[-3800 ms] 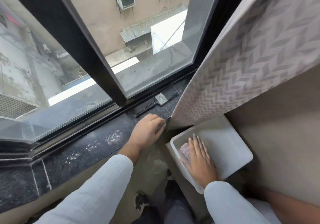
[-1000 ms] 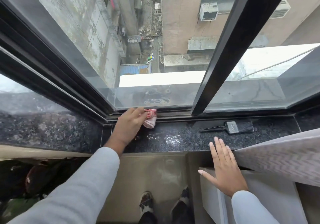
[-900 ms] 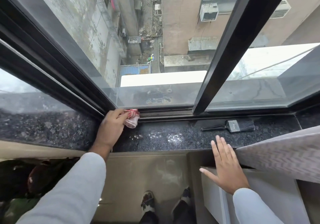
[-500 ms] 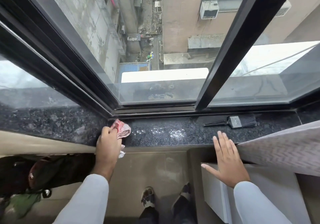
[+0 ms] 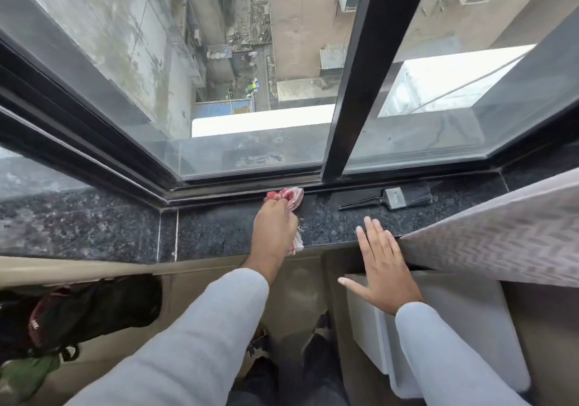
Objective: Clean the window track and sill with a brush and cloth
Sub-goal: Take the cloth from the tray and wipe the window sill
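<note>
My left hand (image 5: 274,227) grips a red-and-white cloth (image 5: 289,197) and presses it on the dark granite sill (image 5: 219,230), close to the black window track (image 5: 244,186). Part of the cloth hangs out below my palm at the sill's front edge. A black brush (image 5: 391,198) with a metal ferrule lies flat on the sill to the right, bristles pointing right. My right hand (image 5: 380,264) is flat and open, fingers spread, with the fingertips resting on the sill's front edge beside the curtain.
A patterned grey curtain (image 5: 501,242) hangs over the sill's right end. A white plastic tub (image 5: 470,327) stands below it. A dark bag (image 5: 84,314) lies on the floor at the left. A black vertical window frame bar (image 5: 354,92) meets the track.
My left hand has slid the cloth to the right along the sill, from the left corner to near the frame bar. The right hand has stayed at the sill's edge.
</note>
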{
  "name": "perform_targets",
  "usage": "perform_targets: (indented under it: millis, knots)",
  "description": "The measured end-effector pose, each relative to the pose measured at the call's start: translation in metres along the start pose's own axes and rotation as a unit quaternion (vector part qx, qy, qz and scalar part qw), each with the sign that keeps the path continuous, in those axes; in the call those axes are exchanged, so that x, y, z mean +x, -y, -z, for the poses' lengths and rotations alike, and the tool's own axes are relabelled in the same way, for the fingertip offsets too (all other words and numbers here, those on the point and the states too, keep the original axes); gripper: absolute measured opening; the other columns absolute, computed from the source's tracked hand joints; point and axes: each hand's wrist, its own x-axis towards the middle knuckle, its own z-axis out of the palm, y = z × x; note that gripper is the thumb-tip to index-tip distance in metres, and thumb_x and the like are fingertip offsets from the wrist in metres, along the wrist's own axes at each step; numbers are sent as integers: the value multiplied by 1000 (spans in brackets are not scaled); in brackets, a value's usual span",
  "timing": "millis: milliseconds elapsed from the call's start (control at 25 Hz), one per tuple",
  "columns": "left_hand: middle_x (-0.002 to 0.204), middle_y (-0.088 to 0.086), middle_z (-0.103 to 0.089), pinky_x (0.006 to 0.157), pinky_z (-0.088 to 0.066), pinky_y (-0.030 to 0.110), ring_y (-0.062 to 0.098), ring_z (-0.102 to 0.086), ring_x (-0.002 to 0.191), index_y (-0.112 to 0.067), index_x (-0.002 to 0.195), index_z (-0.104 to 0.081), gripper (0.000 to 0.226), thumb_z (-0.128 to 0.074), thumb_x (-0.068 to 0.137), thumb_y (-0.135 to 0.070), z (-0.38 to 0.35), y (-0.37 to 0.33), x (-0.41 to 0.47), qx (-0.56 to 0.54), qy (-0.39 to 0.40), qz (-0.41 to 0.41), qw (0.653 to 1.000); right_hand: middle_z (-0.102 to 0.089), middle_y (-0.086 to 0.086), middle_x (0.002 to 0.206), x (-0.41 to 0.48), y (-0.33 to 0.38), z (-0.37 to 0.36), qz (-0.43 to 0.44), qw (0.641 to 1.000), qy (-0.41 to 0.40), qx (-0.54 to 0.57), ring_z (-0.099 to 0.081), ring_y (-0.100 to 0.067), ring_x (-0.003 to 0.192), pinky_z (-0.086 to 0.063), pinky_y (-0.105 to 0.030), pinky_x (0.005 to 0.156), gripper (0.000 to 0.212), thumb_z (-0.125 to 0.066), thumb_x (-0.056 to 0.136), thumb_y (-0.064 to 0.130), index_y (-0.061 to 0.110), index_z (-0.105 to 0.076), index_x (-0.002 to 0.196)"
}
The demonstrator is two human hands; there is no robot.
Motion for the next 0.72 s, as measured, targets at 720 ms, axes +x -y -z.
perform_targets:
  millis: [720]
  knots:
    - [113, 17, -67, 89, -56, 45, 40, -65, 106, -9, 116, -68, 35, -41, 99, -22, -24, 106, -73, 339, 357, -314, 812, -7, -9, 178, -60, -8, -5, -27, 994, -26, 103, -2, -22, 165, -14, -47, 132, 96, -37, 100, 73, 10, -10, 167]
